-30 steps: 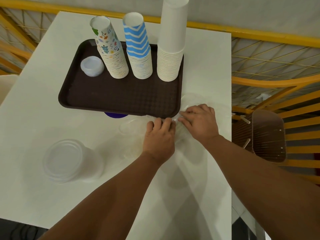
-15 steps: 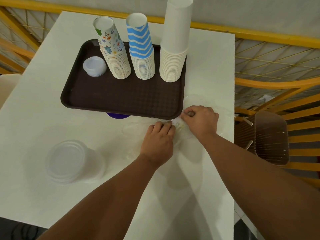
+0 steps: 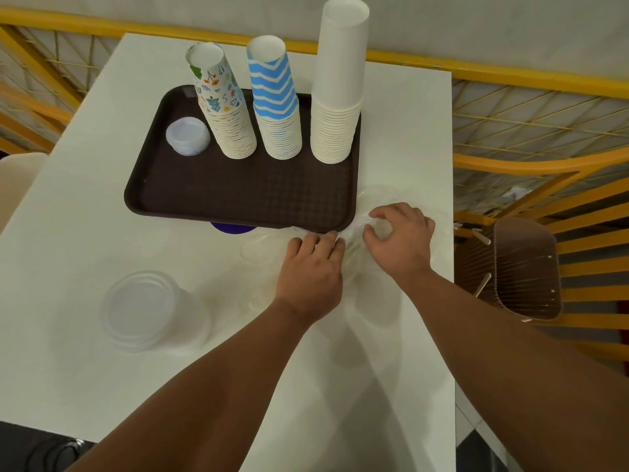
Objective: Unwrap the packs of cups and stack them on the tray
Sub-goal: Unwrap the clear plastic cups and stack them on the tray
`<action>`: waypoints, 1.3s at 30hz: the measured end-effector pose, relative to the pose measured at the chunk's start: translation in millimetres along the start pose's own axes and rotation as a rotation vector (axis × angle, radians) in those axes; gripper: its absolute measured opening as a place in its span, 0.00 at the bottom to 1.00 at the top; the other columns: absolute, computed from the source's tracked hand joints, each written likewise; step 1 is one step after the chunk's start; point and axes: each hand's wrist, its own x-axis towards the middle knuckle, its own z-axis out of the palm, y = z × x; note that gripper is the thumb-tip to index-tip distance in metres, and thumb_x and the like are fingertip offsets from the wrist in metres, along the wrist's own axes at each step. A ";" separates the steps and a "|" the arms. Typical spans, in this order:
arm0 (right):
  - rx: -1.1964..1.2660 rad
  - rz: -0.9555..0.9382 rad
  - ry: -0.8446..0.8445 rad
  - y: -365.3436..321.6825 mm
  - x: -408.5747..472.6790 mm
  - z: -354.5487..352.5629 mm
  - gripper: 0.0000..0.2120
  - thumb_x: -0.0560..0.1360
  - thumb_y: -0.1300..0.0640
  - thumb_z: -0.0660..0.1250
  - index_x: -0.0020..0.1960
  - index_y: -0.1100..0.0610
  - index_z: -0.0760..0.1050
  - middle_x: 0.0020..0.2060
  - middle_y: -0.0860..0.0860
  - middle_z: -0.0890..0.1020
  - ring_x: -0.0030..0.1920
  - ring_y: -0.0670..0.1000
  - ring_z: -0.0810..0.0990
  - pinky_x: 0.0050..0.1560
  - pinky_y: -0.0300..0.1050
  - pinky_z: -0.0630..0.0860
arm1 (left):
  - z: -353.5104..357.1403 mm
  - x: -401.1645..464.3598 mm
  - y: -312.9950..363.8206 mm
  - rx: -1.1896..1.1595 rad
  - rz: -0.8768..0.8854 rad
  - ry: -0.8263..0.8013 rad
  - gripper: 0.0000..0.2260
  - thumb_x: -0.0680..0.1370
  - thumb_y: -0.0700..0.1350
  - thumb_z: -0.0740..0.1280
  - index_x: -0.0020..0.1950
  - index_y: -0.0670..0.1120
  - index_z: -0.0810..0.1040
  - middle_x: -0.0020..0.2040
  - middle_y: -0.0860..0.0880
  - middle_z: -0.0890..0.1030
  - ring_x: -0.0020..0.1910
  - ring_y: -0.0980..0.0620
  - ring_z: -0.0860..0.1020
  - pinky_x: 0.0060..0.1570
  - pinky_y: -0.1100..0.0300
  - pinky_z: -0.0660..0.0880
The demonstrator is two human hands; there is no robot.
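While both hands pinch clear wrap, tray holds three cup stacks.

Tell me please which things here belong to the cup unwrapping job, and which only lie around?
Belong to the job:
- brown tray
- patterned cup stack
- blue striped cup stack
- white cup stack
- clear plastic wrap, held by left hand and right hand

Only lying around:
- clear lidded container
- brown chair
- yellow railing
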 end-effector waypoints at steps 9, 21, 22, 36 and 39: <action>0.026 -0.015 0.029 -11.2 -6.0 -8.3 0.10 0.71 0.50 0.70 0.51 0.51 0.82 0.51 0.50 0.81 0.53 0.54 0.77 0.56 0.46 0.61 | -24.2 1.0 -2.4 -0.003 -0.011 0.055 0.15 0.76 0.47 0.63 0.59 0.44 0.82 0.59 0.44 0.81 0.55 0.42 0.78 0.56 0.47 0.74; 0.255 -0.199 0.104 -95.7 -27.0 -16.5 0.13 0.71 0.51 0.65 0.50 0.56 0.82 0.46 0.52 0.82 0.45 0.54 0.77 0.48 0.46 0.74 | -129.4 9.6 -53.0 0.009 0.100 -0.098 0.14 0.81 0.51 0.56 0.59 0.47 0.78 0.56 0.46 0.77 0.55 0.45 0.74 0.56 0.50 0.69; 0.283 -0.207 0.108 -108.0 -31.6 -14.3 0.15 0.71 0.50 0.64 0.51 0.57 0.82 0.46 0.52 0.82 0.45 0.53 0.77 0.47 0.44 0.74 | -137.3 5.8 -62.1 0.023 0.136 -0.119 0.15 0.81 0.51 0.56 0.60 0.47 0.78 0.56 0.46 0.77 0.55 0.44 0.74 0.55 0.50 0.69; 0.501 0.019 0.231 -219.0 -138.3 5.2 0.12 0.78 0.60 0.59 0.56 0.58 0.79 0.51 0.46 0.81 0.51 0.41 0.77 0.52 0.28 0.71 | -184.1 -115.7 -178.1 -0.441 0.323 0.151 0.20 0.78 0.59 0.62 0.57 0.45 0.79 0.62 0.46 0.78 0.61 0.48 0.75 0.59 0.52 0.72; 0.559 0.143 0.223 -218.1 -174.1 19.4 0.12 0.77 0.58 0.58 0.52 0.55 0.80 0.48 0.46 0.82 0.51 0.41 0.79 0.53 0.32 0.72 | -160.0 -146.5 -188.0 -0.381 0.246 0.123 0.22 0.72 0.67 0.67 0.51 0.49 0.78 0.69 0.49 0.74 0.68 0.48 0.70 0.64 0.50 0.70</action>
